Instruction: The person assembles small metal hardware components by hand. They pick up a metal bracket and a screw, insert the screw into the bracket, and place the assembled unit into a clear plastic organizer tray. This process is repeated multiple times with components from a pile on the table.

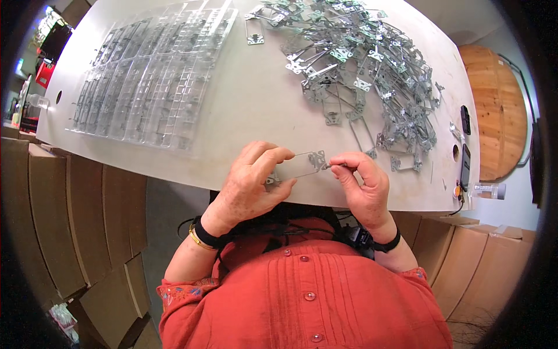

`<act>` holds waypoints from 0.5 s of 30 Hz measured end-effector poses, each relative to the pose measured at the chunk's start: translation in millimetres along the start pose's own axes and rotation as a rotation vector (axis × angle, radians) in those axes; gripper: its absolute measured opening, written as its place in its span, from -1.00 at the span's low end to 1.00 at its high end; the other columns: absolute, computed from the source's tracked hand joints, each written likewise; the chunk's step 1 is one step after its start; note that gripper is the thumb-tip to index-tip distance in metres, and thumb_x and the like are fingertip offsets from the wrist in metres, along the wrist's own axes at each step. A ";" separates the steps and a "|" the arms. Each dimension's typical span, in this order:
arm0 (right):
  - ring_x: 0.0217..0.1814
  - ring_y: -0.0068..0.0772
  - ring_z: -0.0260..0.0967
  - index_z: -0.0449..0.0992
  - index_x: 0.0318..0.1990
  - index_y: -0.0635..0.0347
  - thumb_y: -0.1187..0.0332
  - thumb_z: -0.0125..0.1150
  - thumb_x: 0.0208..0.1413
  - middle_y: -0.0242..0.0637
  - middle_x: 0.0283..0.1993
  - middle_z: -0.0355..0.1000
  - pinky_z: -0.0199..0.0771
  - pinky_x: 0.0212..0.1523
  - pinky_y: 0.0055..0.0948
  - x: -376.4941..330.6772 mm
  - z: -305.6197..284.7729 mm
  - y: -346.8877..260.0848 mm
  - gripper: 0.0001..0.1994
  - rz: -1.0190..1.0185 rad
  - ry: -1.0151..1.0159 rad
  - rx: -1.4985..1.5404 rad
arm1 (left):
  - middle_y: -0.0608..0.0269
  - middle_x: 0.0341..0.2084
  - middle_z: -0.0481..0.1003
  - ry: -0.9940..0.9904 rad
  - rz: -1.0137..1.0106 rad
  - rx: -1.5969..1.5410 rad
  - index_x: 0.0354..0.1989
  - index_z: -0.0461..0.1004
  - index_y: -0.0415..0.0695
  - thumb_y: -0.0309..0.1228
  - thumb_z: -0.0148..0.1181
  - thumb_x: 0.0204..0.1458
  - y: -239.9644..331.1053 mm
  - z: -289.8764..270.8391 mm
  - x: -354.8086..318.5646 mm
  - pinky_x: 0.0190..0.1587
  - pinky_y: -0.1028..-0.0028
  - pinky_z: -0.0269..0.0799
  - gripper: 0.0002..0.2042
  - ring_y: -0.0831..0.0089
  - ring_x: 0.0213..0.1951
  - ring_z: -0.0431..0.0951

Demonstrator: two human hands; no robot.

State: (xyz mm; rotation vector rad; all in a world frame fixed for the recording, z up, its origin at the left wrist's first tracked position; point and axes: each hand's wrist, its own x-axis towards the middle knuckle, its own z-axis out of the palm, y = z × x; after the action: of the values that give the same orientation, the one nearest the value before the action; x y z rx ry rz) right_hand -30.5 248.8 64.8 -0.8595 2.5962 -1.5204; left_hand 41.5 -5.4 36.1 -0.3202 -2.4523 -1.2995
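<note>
Near the front edge of the table, my left hand (pixel 244 180) is closed round one end of a small metal wire-frame bracket (pixel 317 160), with thumb and fingers bent about its sides. The bracket is a thin rectangular wire loop with flat cut-out plates at its ends. At its right end my right hand (pixel 367 185) is closed in a pinch on a small, thin dark piece, too small to name, that meets the bracket's plate. Beyond my right hand lies a large heap of similar metal brackets (pixel 372 75), and one bracket (pixel 254 32) lies apart at the far edge of the heap.
Clear plastic trays (pixel 145 87) holding rows of metal parts cover the far left of the white table (pixel 244 104). At the right edge are a black phone (pixel 465 120), a second dark device (pixel 465 166) and a clear bottle (pixel 489 191). Cardboard boxes (pixel 87 203) stand at the left.
</note>
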 end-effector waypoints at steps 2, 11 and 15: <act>-0.16 -0.27 0.63 0.68 -0.04 0.21 0.57 0.48 0.27 -0.20 -0.14 0.66 0.61 -0.11 -0.39 0.6 0.3 -0.1 -0.84 -0.021 -0.002 -0.009 | 0.05 -0.09 0.61 0.005 0.005 0.001 0.09 0.61 -0.19 -0.55 0.55 -0.05 0.2 -0.1 0.3 -0.07 0.23 0.63 -0.54 0.12 -0.09 0.66; -0.21 -0.29 0.61 0.67 -0.06 0.19 0.54 0.50 0.27 -0.21 -0.16 0.64 0.60 -0.16 -0.39 1.3 3.2 2.0 -0.84 -0.067 0.000 -0.053 | 0.06 -0.11 0.60 0.011 0.018 -0.004 0.08 0.61 -0.19 -0.54 0.55 -0.04 -1.3 -0.4 0.2 -0.08 0.24 0.61 -0.55 0.13 -0.12 0.65; -0.25 -0.31 0.59 0.66 -0.08 0.19 0.54 0.51 0.26 -0.23 -0.19 0.63 0.59 -0.20 -0.39 1.7 2.8 -1.6 -0.85 -0.035 0.002 -0.041 | 0.06 -0.12 0.60 0.010 0.017 -0.004 0.07 0.61 -0.18 -0.53 0.56 -0.04 -1.9 -0.4 -0.3 -0.08 0.24 0.61 -0.55 0.14 -0.13 0.65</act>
State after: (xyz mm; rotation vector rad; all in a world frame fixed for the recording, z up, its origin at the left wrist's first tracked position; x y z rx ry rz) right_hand -30.4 245.1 65.1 -0.9113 2.6372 -1.4816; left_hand 41.1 -6.8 34.8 -0.3339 -2.4336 -1.2956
